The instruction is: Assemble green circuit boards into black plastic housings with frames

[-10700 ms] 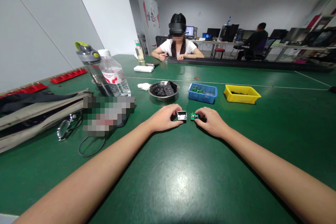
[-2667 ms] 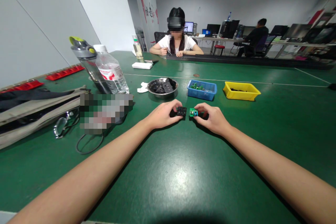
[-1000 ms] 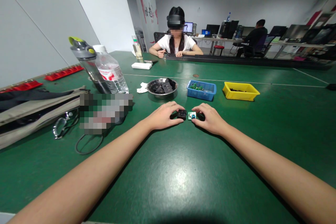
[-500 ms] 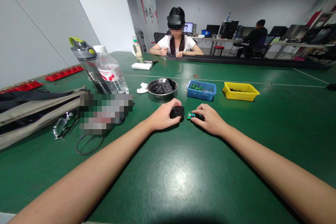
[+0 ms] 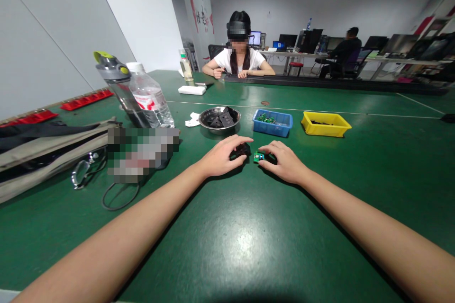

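My left hand (image 5: pixel 222 156) is closed around a small black plastic housing (image 5: pixel 243 149), its index finger stretched out over the top. Part of the housing is hidden by the fingers and in shadow. Just to the right, my right hand (image 5: pixel 284 162) pinches a small green circuit board (image 5: pixel 258 157) between thumb and fingers, low over the table. A narrow gap separates the board from the housing. Behind the hands stand a metal bowl (image 5: pixel 217 129) with black plastic parts, a blue bin (image 5: pixel 272 129) with green boards, and a yellow bin (image 5: pixel 325 129) with dark small pieces.
On the left of the green table (image 5: pixel 234 227) are a grey bottle (image 5: pixel 119 80), a clear water bottle (image 5: pixel 151 99), a bag (image 5: pixel 53 161) and glasses (image 5: pixel 82 173). Across the table sits a person (image 5: pixel 240 59) with a headset, behind a long black bar (image 5: pixel 320 84).
My left index finger has straightened and reaches further right over the black housing, which looks turned and more covered. My right hand stays nearly in place with the circuit board.
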A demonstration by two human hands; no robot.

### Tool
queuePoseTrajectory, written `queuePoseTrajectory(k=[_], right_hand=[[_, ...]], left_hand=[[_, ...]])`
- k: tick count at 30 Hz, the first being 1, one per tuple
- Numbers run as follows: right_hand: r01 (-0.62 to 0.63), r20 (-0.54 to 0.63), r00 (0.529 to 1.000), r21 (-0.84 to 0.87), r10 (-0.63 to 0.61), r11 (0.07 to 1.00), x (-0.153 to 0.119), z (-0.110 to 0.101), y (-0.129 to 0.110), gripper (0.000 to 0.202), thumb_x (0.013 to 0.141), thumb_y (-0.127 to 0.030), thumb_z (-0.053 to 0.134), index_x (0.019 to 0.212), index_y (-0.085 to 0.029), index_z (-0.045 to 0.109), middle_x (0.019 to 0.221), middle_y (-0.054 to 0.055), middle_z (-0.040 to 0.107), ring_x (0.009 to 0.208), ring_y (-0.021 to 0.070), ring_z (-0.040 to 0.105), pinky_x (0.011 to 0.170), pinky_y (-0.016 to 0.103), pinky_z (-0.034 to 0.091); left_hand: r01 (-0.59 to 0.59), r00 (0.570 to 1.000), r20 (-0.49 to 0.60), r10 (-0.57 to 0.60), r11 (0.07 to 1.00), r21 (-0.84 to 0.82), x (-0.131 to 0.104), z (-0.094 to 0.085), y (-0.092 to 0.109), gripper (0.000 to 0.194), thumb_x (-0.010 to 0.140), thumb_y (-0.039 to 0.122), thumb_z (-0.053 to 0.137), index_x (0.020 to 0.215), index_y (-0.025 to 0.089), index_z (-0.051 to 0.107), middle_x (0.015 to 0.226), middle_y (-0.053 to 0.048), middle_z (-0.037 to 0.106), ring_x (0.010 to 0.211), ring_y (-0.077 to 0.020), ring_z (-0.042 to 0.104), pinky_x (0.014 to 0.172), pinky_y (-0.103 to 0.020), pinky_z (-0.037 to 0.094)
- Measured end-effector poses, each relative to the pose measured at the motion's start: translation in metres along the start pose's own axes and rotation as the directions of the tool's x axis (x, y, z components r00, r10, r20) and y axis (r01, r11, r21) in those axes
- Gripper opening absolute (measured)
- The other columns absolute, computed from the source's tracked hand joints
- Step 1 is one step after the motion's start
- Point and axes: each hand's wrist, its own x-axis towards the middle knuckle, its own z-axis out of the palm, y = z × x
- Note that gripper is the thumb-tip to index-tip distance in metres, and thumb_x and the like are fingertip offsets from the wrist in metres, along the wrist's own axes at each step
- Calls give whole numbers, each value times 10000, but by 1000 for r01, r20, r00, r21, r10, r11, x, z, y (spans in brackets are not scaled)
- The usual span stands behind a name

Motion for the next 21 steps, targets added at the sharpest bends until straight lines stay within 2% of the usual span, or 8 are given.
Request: queuePoseTrajectory(k=[5, 9, 12, 14, 17, 21], right_hand=[[-13, -56, 998, 78, 17, 997, 0, 0, -1, 273, 896, -319, 678, 1139, -194, 670, 933, 63, 674, 906, 227, 627, 861, 370, 494], [-151, -170, 968, 184, 182, 971, 3, -9, 6, 285, 907, -342, 603, 1148, -196, 645, 819, 23, 672, 729, 193, 620, 738, 328, 495], [-309, -304, 889, 156, 343, 938, 3, -26, 28, 354, 871, -339, 591, 1187, -185, 632, 749, 13, 661, 676, 206, 616, 713, 342, 492], [-413, -372, 828, 101, 420, 905, -1, -38, 49, 403, 852, -353, 598, 1220, -190, 623, 733, 15, 655, 675, 227, 619, 697, 358, 490], [-496, -427, 784, 9, 451, 869, -10, -53, 82, 422, 839, -380, 611, 1222, -204, 618, 768, 38, 681, 697, 255, 629, 701, 387, 496], [-547, -465, 760, -80, 454, 833, -19, -59, 112, 389, 810, -449, 670, 1121, -223, 609, 870, 77, 714, 761, 277, 647, 725, 401, 498]], left_hand=[[29, 1000, -3, -29, 999, 21, 0, 0, -2, 251, 922, 335, 550, 1120, 183, 575, 1033, -54, 658, 912, -196, 637, 868, -331, 528], [28, 999, -22, -27, 999, 20, 0, -1, -2, 239, 926, 346, 551, 1105, 189, 568, 1014, -47, 647, 892, -192, 628, 851, -335, 522], [-6, 1000, -19, 6, 1000, 16, 0, -2, -1, 251, 947, 332, 522, 1148, 192, 576, 1078, -64, 646, 945, -198, 630, 895, -347, 517], [-13, 1000, -20, 14, 1000, 24, 0, -2, -1, 202, 942, 333, 525, 1069, 186, 584, 1049, -71, 639, 937, -202, 622, 885, -350, 514], [-16, 1000, -7, 16, 1000, 20, 0, -1, -3, 139, 915, 332, 553, 906, 194, 549, 969, -63, 626, 885, -197, 607, 849, -346, 508], [-17, 1000, 26, 18, 1000, -13, 0, 1, -5, 115, 876, 297, 574, 845, 205, 514, 939, -53, 622, 858, -191, 602, 837, -343, 503]])
